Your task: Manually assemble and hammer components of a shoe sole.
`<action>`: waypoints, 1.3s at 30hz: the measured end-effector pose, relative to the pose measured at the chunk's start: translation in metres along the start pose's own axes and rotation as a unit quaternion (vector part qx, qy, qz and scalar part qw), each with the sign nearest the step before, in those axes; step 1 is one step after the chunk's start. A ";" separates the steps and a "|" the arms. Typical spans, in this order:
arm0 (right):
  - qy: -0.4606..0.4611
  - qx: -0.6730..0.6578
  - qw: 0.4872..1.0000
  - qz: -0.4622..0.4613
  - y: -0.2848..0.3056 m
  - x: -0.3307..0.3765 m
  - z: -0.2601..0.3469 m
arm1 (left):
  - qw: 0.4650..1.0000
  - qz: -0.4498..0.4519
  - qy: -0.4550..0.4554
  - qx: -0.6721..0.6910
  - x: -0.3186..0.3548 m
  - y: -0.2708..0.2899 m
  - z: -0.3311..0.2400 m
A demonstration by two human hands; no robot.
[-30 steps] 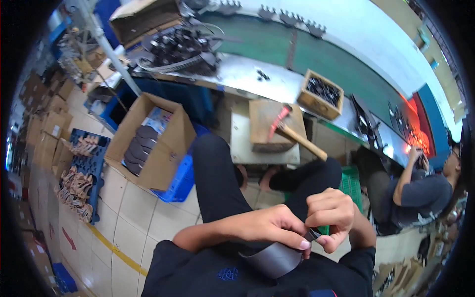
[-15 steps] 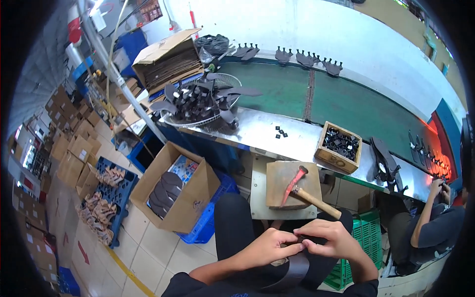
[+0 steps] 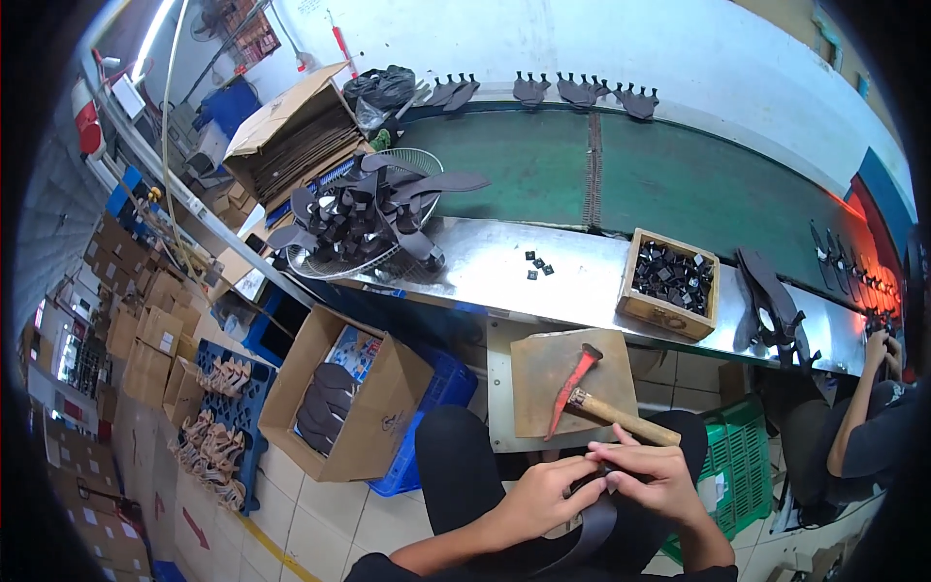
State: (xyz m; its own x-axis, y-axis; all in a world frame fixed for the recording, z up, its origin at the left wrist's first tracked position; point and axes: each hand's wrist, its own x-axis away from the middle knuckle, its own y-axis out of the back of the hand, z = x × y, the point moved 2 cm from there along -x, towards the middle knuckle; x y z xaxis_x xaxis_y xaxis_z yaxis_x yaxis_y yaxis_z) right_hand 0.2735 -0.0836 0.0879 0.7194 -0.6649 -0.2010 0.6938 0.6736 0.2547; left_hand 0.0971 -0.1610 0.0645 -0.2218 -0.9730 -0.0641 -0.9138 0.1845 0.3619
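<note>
Above my lap, my left hand [image 3: 545, 500] and my right hand [image 3: 659, 480] meet, fingers closed on the end of a dark grey shoe sole [image 3: 593, 535]. The sole curves down from the fingers toward my body. A small dark part shows between the fingertips, mostly hidden by them. Just beyond my hands, a hammer [image 3: 626, 417] with a red head and wooden handle lies on a tan block [image 3: 533, 354]. Its handle end reaches close to my right hand.
A wooden box [image 3: 713, 308] of small black pieces, several loose black pieces [image 3: 532, 275] and a basket [image 3: 320, 270] of soles stand on the metal ledge. Behind runs a green conveyor [image 3: 495, 155]. A carton [image 3: 383, 412] is at left, a green crate [image 3: 742, 466] and another person [image 3: 858, 427] at right.
The view has shifted slightly. Both hands still grip the sole's end, and my right hand's fingers are now lifted higher, near the hammer handle.
</note>
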 end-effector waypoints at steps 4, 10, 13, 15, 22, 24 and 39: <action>0.034 0.101 0.981 -0.162 0.010 0.005 -0.003 | 0.901 0.039 0.142 0.409 -0.005 -0.015 0.004; 0.084 0.196 0.926 -0.311 0.013 -0.008 -0.016 | 0.950 0.028 0.174 0.258 0.036 -0.006 0.014; 0.062 0.116 0.950 -0.282 0.014 -0.021 -0.016 | 0.970 -0.140 0.132 0.150 0.032 0.027 0.010; 0.072 0.162 0.927 -0.331 0.024 -0.021 -0.014 | 0.968 -0.215 0.079 0.098 0.027 0.074 0.023; -0.043 0.130 0.920 -0.368 0.070 0.024 -0.034 | 0.842 -0.530 -0.069 0.074 -0.021 0.373 0.024; -0.079 0.160 0.898 -0.403 0.081 0.041 -0.043 | 0.839 -0.540 -0.028 0.068 -0.045 0.470 0.052; -0.341 0.451 0.720 -0.402 0.349 0.144 -0.178 | 0.748 -0.459 -0.121 -0.464 -0.119 0.503 0.133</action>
State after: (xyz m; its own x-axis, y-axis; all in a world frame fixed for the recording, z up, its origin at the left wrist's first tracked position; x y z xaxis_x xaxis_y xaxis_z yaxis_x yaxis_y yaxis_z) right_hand 0.6259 0.1132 -0.0205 -0.3001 -0.9343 -0.1927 0.3507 -0.2959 0.8885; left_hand -0.3813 0.0659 0.1306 0.1968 -0.5556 -0.8078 -0.1129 -0.8313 0.5442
